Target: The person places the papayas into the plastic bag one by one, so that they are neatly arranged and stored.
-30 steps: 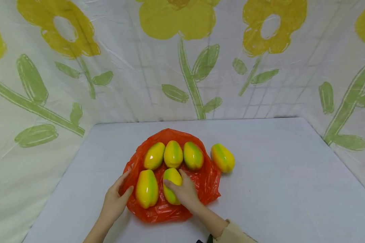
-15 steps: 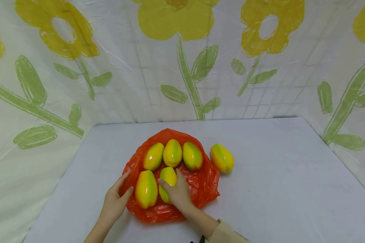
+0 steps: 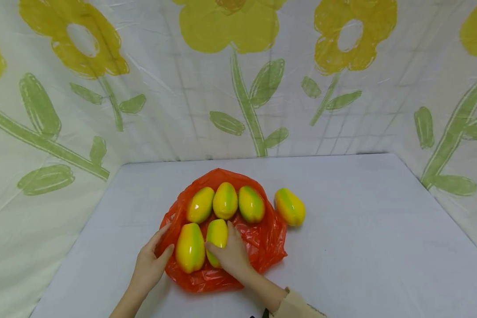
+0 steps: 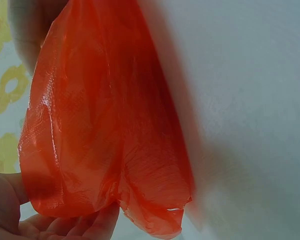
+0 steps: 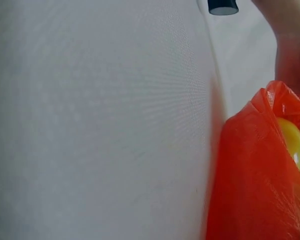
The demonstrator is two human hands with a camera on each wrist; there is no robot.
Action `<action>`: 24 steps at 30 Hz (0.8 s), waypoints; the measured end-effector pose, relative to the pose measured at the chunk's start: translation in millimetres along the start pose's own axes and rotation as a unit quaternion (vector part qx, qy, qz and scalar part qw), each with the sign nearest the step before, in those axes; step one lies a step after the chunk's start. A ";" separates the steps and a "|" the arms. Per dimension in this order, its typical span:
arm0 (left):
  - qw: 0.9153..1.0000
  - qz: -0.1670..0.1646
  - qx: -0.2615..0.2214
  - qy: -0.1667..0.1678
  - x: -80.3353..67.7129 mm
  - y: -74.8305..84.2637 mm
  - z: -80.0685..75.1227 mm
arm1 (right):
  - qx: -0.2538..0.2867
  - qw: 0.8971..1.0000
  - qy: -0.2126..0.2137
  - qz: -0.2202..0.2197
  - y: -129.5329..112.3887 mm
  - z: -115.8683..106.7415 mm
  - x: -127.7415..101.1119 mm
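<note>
- Now, the right hand (image 3: pixel 232 254) has its fingers (image 3: pixel 213 247) curled over a yellow-green mango (image 3: pixel 216 236), gripping it low in the centre of the head frame.
- That mango lies on the red plastic bag (image 3: pixel 262 243), touching its neighbour, the front-left mango (image 3: pixel 190 247).
- Over on the left, the left hand (image 3: pixel 151 260) shows thumb and fingers spread in an open V against the bag's left edge, just beside the front-left mango; whether it pinches the plastic, I cannot tell.
- Left wrist view: fingertips (image 4: pixel 97 225) sit under the bag's crumpled lower edge.
- Behind the hands, a row of three mangoes (image 3: pixel 225 201) sits on the bag.
- One lone mango (image 3: pixel 289 206) rests right of the bag, on the white table (image 3: pixel 361 229).
- Up top, a flower-print sheet (image 3: pixel 238 79) fills the frame.
</note>
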State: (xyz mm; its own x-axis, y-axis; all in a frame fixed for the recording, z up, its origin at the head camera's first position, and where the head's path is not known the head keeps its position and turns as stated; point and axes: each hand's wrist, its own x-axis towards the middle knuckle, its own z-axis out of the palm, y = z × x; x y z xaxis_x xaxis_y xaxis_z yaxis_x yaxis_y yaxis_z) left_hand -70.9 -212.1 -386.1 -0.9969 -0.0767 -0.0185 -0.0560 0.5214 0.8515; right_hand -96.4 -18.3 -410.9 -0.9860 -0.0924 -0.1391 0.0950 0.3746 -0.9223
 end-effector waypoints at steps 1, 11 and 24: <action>1.000 0.000 0.000 0.000 0.1 -0.3 0.0 | 0.002 1.000 -0.003 0.000 0.0 -0.2 -0.3; 1.000 -0.005 0.005 0.002 1.0 -1.9 0.3 | 0.011 1.000 -0.022 0.003 -3.5 -9.2 -2.0; 1.000 0.012 0.000 0.010 -0.8 -1.2 -0.3 | 0.013 0.999 -0.006 -0.040 -13.9 -49.5 -5.0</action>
State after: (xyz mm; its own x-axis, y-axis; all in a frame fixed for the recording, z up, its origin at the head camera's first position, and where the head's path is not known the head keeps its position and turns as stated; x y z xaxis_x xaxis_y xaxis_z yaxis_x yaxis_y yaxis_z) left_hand -70.0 -212.9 -386.9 -0.9966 -0.0817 0.0127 -0.0320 0.5231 0.8517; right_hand -99.6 22.7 -379.5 -0.9890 -0.1316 -0.0683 0.0194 0.3423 -0.9394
